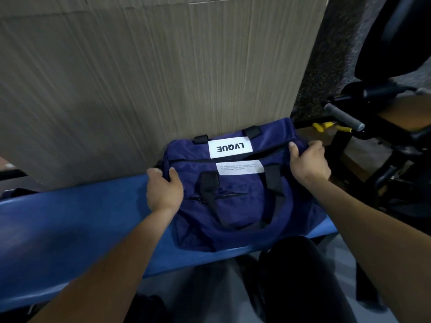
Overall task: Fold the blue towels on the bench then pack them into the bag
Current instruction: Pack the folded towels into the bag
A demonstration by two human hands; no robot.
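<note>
A navy blue duffel bag with black handles and white labels lies on the blue bench, pushed against a cardboard sheet. Its zip runs along the top and looks closed. My left hand grips the bag's left end, thumb on top. My right hand grips the bag's right end near the zip's end. No towel shows outside the bag; a dark blue shape sits at the far left edge, too cut off to identify.
A large cardboard sheet stands behind the bench. Black gym equipment with a grey grip and a yellow pin stands to the right. My dark-clad legs are in front of the bench.
</note>
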